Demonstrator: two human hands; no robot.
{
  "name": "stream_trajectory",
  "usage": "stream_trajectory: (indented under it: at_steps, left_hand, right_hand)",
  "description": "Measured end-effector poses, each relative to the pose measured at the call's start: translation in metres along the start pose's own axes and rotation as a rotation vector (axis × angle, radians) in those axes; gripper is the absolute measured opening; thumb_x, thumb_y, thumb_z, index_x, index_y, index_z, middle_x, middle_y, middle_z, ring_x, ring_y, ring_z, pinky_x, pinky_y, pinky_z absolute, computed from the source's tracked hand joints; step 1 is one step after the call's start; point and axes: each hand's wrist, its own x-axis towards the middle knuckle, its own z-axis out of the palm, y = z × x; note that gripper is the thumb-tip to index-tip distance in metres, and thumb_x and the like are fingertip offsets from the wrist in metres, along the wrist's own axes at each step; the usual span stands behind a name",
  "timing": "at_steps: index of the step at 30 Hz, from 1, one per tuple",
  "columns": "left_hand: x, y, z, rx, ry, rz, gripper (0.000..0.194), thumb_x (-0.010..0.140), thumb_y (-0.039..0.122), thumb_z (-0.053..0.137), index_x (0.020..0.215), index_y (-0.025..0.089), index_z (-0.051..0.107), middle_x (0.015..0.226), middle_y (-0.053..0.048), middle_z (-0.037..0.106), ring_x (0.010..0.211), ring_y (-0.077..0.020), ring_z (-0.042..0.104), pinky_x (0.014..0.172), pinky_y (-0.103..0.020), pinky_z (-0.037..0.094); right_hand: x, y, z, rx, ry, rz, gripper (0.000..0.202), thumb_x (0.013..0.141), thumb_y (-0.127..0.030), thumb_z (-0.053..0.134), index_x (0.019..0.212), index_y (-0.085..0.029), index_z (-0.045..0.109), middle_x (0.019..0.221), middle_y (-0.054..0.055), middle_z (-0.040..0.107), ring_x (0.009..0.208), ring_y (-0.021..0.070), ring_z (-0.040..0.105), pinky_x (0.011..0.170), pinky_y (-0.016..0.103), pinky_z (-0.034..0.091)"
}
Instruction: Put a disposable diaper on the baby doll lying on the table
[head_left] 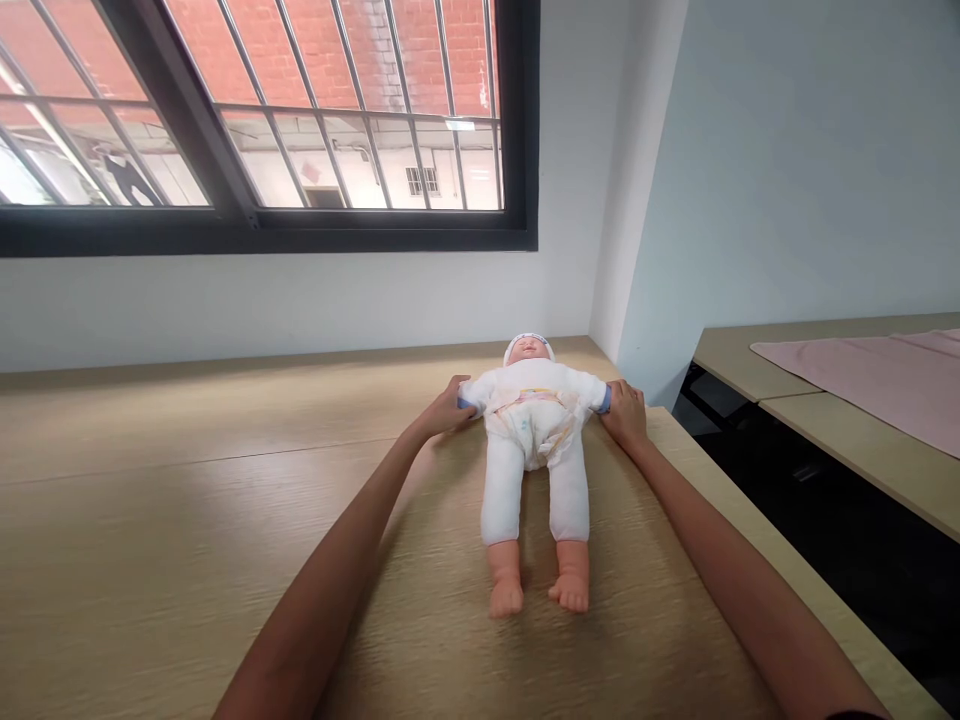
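Note:
A baby doll point(534, 410) in a white outfit, diaper and white cap lies on its back on the wooden table point(187, 540). Its head points toward the wall and its bare feet toward me. My left hand point(448, 407) is closed around the blue cuff at the end of the doll's arm on the left. On the other side, my right hand point(626, 412) grips the blue cuff of the doll's other arm. Both doll arms are spread outward, and the legs lie straight and slightly apart.
A barred window point(259, 232) with a dark frame is in the wall behind the table. To the right, past a dark gap, a second table point(840, 430) bears a pink cloth point(892, 375). A wall corner juts out between the tables at the back.

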Motion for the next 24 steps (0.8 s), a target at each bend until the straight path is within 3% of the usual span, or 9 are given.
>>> stream_trajectory:
  at_steps: [3,7,11,14,19,24]
  left_hand:
    - [0.001,-0.002,0.001,-0.024,-0.006,0.02,0.067,0.071,0.028,0.055,0.133,0.018,0.03,0.081,0.001,0.055,0.071,-0.0155,0.055,0.064,-0.026,0.044]
    - [0.004,-0.006,0.0,-0.042,0.052,0.052,0.059,0.07,0.025,0.056,0.125,0.018,0.038,0.08,0.002,0.053,0.069,-0.0135,0.053,0.065,-0.025,0.044]
    - [0.007,-0.011,-0.002,-0.017,0.293,0.045,0.039,0.063,0.025,0.063,0.097,0.017,0.045,0.095,-0.003,0.047,0.083,-0.015,0.049,0.072,-0.027,0.043]
    - [0.009,-0.014,0.0,-0.004,0.442,0.034,0.028,0.061,0.024,0.062,0.078,0.019,0.041,0.089,-0.002,0.046,0.082,-0.0157,0.046,0.071,-0.028,0.041]
    - [0.005,-0.012,-0.001,-0.062,0.42,0.065,0.015,0.065,0.028,0.059,0.059,0.018,0.049,0.065,0.001,0.054,0.066,-0.0142,0.05,0.064,-0.026,0.041]
    - [0.003,-0.012,-0.003,-0.119,0.445,0.061,0.017,0.066,0.033,0.056,0.068,0.017,0.062,0.076,-0.003,0.065,0.074,-0.0176,0.06,0.068,-0.027,0.047]
  right_hand:
    - [0.0,0.0,0.001,-0.002,0.003,-0.015,0.031,0.073,-0.01,0.05,0.104,-0.012,0.052,0.105,0.012,0.059,0.098,0.0237,0.05,0.089,0.032,0.03]
    - [0.001,0.001,0.002,-0.009,0.009,-0.013,0.03,0.074,-0.01,0.051,0.104,-0.012,0.051,0.105,0.012,0.058,0.097,0.0235,0.05,0.089,0.032,0.031]
    - [0.001,0.001,0.002,-0.009,0.005,0.004,0.028,0.076,-0.011,0.051,0.104,-0.012,0.051,0.106,0.013,0.057,0.099,0.0239,0.05,0.088,0.033,0.032]
    - [0.002,0.001,0.002,-0.013,0.011,0.018,0.027,0.075,-0.01,0.051,0.102,-0.012,0.052,0.104,0.013,0.057,0.096,0.0243,0.05,0.087,0.034,0.033]
    - [0.002,0.003,0.003,0.002,0.003,0.039,0.026,0.076,-0.009,0.052,0.101,-0.012,0.053,0.102,0.013,0.06,0.096,0.0255,0.052,0.085,0.034,0.034]
    - [0.001,0.001,0.004,0.023,-0.001,0.032,0.028,0.078,-0.007,0.048,0.105,-0.011,0.053,0.102,0.013,0.064,0.096,0.0259,0.055,0.084,0.033,0.036]
